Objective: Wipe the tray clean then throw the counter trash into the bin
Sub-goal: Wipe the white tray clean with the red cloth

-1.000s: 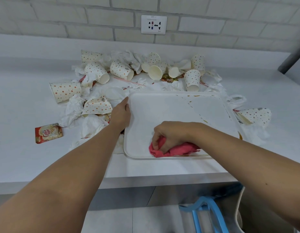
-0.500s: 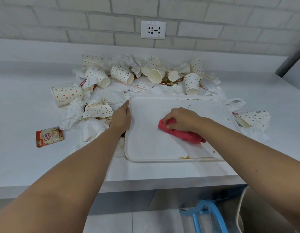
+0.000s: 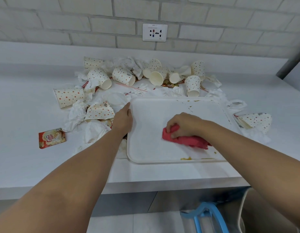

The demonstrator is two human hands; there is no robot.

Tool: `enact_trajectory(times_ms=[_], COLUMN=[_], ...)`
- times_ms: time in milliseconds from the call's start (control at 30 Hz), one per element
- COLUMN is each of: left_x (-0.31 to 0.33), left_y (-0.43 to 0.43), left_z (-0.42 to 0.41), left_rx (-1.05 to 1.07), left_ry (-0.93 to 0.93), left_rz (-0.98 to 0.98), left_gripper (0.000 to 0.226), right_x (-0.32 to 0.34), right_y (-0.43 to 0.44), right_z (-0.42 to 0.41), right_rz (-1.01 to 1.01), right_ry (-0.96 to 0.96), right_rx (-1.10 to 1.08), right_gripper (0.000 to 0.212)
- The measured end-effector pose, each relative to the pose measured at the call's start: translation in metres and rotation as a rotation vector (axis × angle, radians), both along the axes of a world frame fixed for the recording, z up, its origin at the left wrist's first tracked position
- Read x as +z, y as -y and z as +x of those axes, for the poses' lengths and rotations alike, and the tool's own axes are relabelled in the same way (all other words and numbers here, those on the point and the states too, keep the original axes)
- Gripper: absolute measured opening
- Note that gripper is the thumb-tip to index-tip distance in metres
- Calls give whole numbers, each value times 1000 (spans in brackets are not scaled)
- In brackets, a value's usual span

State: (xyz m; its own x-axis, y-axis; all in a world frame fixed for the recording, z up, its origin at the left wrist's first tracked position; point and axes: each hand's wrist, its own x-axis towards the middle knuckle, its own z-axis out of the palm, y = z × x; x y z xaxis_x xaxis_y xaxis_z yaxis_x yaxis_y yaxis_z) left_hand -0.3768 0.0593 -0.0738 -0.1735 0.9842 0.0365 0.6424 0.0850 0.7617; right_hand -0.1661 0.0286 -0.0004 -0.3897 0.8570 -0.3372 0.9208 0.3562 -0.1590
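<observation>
A white tray (image 3: pixel 151 148) lies on the white counter near its front edge. My right hand (image 3: pixel 184 125) grips a red cloth (image 3: pixel 189 140) and presses it onto the middle of the tray. My left hand (image 3: pixel 123 121) rests on the tray's left rim, its fingers over the edge. Yellow-brown smears (image 3: pixel 186 158) sit along the tray's near rim, and thin streaks mark its far right part. Polka-dot paper cups (image 3: pixel 124 76), crumpled tissues (image 3: pixel 76 113) and a red creamer sachet (image 3: pixel 51 137) lie around the tray.
A flattened cup (image 3: pixel 255 120) lies right of the tray. A wall socket (image 3: pixel 155 32) sits on the brick wall behind. Below the counter's front edge at the right are a blue frame (image 3: pixel 206 217) and the pale rim of a container (image 3: pixel 245 207).
My right hand swept the red cloth from the tray's near edge up to its middle, then slightly back toward the near right. My left hand stayed on the left rim.
</observation>
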Motion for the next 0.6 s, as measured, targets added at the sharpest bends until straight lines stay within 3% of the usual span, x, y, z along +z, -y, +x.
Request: enact_trajectory(times_ms=[167, 400, 600], left_x=[-2, -1, 0], left_y=[1, -1, 0], left_z=[0, 1, 0], left_rx=[2, 33, 8], left_ry=[1, 53, 45], left_rz=[4, 11, 5], left_gripper=[44, 43, 43], right_x=[-14, -7, 1], right_y=[-11, 35, 5], right_z=[-16, -26, 0], right_rz=[194, 89, 113], right_ry=[-14, 57, 63], right_rx=[-73, 236, -23], right_gripper=[28, 35, 31])
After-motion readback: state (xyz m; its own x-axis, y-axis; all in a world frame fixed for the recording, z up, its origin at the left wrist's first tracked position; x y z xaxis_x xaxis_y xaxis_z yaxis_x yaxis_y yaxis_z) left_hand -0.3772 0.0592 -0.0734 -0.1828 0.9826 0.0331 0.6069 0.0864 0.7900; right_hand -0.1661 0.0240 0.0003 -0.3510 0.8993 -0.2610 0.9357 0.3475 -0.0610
